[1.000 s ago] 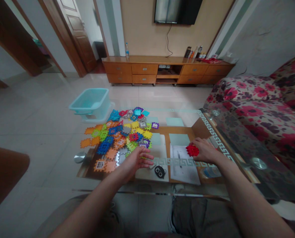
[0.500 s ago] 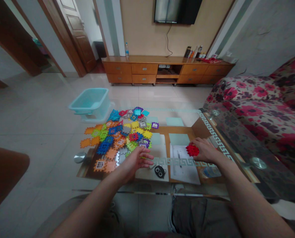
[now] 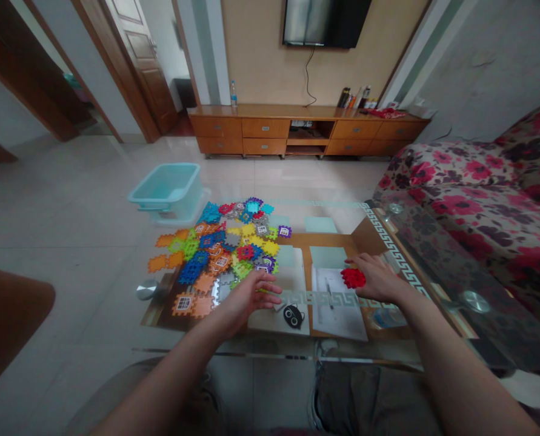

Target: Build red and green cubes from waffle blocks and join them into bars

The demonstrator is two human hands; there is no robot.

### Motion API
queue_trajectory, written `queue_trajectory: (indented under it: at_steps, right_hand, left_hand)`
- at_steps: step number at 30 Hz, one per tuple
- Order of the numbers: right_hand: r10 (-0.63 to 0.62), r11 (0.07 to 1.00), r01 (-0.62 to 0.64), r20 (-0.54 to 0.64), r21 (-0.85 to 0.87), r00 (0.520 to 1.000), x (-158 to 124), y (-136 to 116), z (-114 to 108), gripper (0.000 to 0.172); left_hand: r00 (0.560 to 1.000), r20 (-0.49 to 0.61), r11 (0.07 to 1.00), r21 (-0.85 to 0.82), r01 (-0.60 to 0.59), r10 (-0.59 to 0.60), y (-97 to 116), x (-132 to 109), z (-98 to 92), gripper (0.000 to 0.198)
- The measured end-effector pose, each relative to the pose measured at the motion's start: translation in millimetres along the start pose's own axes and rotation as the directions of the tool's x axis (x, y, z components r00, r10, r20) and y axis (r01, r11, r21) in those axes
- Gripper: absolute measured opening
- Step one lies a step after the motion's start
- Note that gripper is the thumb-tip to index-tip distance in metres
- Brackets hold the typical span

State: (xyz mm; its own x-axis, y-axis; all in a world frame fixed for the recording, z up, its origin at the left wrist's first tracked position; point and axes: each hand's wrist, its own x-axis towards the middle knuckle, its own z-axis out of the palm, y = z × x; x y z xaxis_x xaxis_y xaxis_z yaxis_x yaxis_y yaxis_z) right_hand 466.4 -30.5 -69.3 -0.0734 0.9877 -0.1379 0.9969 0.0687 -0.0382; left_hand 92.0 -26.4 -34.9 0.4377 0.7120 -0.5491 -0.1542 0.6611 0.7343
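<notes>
A heap of colourful interlocking plastic tiles with gear-toothed edges lies on the table. My left hand rests at the heap's near right edge, fingers slightly curled, with a yellow-green sliver under them. I cannot tell whether that sliver is held. My right hand is shut on a red toothed tile above printed papers. Between my hands lies a small black oval object.
The glass-topped table with a patterned border covers a brown board. A turquoise plastic tub stands on the tiled floor behind it. A floral sofa is to the right, and a low wooden cabinet stands against the far wall.
The view has tipped slightly. My right hand's fingers have spread a little over the red tile, and my left hand stays in nearly the same place.
</notes>
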Motion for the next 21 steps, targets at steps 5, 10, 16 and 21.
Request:
queue_trajectory:
  at_steps: [5, 10, 16, 21]
  right_hand:
    - [-0.087, 0.995, 0.093, -0.121, 0.046, 0.989, -9.5, -37.1, -18.2, 0.071]
    - [-0.169, 0.978, 0.18, -0.107, 0.102, 0.98, -21.0, -69.7, -21.9, 0.086]
    - [-0.022, 0.991, 0.035, -0.096, 0.128, 0.995, -18.8, -29.9, -24.1, 0.077]
    - [0.128, 0.988, -0.132, 0.065, 0.077, 0.99, -17.1, -0.8, -21.2, 0.069]
  left_hand:
    - [0.999, -0.029, 0.999, 0.019, -0.029, 0.03, -0.2, 2.1, -1.4, 0.026]
    - [0.999, -0.014, 0.998, 0.026, -0.051, 0.052, -2.5, 4.5, -5.1, 0.025]
    - [0.997, -0.027, 0.998, -0.008, -0.065, 0.065, -2.6, 8.5, -12.8, 0.024]
    - [0.996, -0.038, 0.997, -0.011, -0.076, 0.075, 1.7, 5.4, -11.4, 0.024]
